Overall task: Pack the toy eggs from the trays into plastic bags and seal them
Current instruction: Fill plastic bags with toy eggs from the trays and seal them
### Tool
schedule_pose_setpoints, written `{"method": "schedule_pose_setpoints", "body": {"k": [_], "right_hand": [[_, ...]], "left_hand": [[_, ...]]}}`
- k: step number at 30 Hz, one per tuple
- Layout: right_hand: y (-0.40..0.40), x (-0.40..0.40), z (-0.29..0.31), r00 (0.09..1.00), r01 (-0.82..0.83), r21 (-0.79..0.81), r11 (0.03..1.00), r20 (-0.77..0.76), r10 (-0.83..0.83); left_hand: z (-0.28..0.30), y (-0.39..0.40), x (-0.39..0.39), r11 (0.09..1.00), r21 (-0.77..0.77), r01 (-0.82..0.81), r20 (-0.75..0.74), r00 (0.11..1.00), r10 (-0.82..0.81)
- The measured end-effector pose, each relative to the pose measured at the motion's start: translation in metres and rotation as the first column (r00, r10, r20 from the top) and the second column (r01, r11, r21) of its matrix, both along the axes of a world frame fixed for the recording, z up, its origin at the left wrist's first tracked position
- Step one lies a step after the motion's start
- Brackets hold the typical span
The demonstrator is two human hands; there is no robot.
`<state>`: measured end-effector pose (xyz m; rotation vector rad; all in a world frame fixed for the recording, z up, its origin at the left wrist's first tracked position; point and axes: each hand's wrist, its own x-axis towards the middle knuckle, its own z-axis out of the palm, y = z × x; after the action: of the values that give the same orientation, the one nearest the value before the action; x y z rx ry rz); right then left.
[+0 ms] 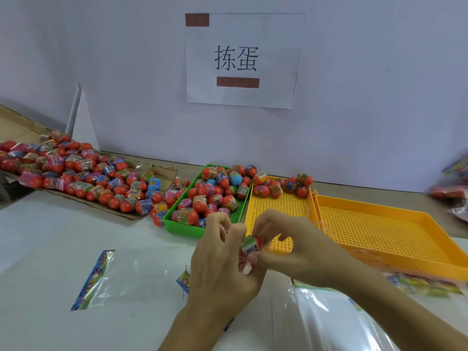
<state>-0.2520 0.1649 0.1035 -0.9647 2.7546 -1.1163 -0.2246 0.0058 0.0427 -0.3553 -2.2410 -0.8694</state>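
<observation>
In front of the trays my left hand and my right hand meet around one toy egg with a green and barcode wrapper; fingers of both hands curl round it. A green tray holds several red-bottomed toy eggs. The near yellow tray has a few eggs at its far end. A clear plastic bag with a printed strip lies flat at the left. More clear bags lie under my right forearm.
A second yellow tray stands at the right with no eggs in it. Many loose eggs lie on flattened cardboard at the far left. Filled bags show blurred at the right edge. A white wall with a paper sign stands behind.
</observation>
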Motion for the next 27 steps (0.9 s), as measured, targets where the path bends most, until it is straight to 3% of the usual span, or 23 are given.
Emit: {"method": "schedule_pose_setpoints", "body": {"k": [6,14,17,21,24,27], "right_hand": [[0.016,0.022,-0.024,0.979,0.198,-0.235,0.952,0.092,-0.181],[0.042,0.035,-0.029,0.968,0.199,-0.291,0.936,0.205,-0.143],[0.061,0.036,-0.023,0.927,0.286,-0.481,0.829,0.358,-0.112],[0.072,0.034,-0.021,0.858,0.363,-0.591,0.721,0.513,-0.012],[0.071,0.036,-0.019,0.855,0.242,-0.582,0.776,0.506,0.113],[0.067,0.038,-0.025,0.87,0.139,-0.507,0.85,0.473,0.14]], "left_hand": [[0.0,0.004,0.007,0.982,-0.004,0.19,0.131,0.974,-0.187],[0.005,0.001,0.01,0.898,-0.115,0.425,0.332,0.868,-0.369],[0.003,-0.001,0.01,0.854,-0.174,0.49,0.402,0.827,-0.392],[0.007,-0.003,0.012,0.855,-0.044,0.517,0.419,0.786,-0.454],[0.006,-0.007,0.011,0.886,-0.03,0.462,0.483,0.783,-0.392],[0.001,-0.01,0.008,0.872,-0.181,0.454,0.605,0.751,-0.265]]}}
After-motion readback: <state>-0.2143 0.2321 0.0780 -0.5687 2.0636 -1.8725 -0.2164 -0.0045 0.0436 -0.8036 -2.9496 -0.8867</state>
